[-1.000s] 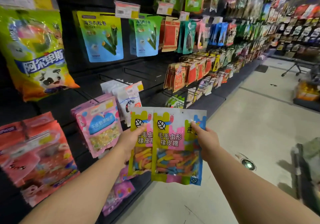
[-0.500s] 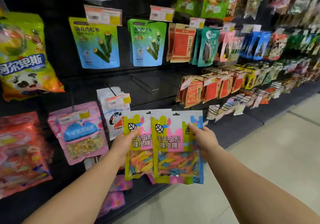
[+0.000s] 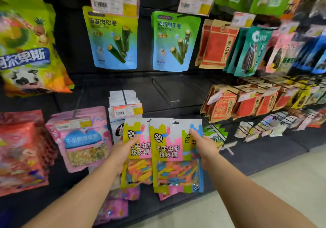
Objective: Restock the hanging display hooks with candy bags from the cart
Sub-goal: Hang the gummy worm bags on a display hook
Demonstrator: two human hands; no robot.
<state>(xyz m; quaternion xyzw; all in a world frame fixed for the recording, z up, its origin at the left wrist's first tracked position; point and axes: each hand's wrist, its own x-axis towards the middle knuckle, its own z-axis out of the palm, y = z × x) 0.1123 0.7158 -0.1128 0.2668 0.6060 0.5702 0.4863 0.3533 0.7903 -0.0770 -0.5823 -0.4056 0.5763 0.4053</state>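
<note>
I hold two gummy-worm candy bags upright in front of the black display wall. My left hand (image 3: pixel 123 152) grips the left candy bag (image 3: pixel 139 171) by its left side. My right hand (image 3: pixel 202 145) grips the front candy bag (image 3: pixel 172 157) at its upper right edge, and that bag overlaps the left one. Both bags are yellow-green, pink and blue with a clear window of coloured worms. Just above and behind them an empty black hook (image 3: pixel 164 90) juts out from the wall. The cart is out of view.
Pink candy bags (image 3: pixel 82 139) and white bags with a price tag (image 3: pixel 123 104) hang left of my hands. Seaweed-roll bags (image 3: pixel 114 39) hang above. Red and brown seed packets (image 3: pixel 229 104) fill hooks to the right. Pale floor (image 3: pixel 264 201) lies at lower right.
The view has swung left and closer to the wall, away from the aisle. Both bags have risen a little toward the empty hooks, and my grips are unchanged.
</note>
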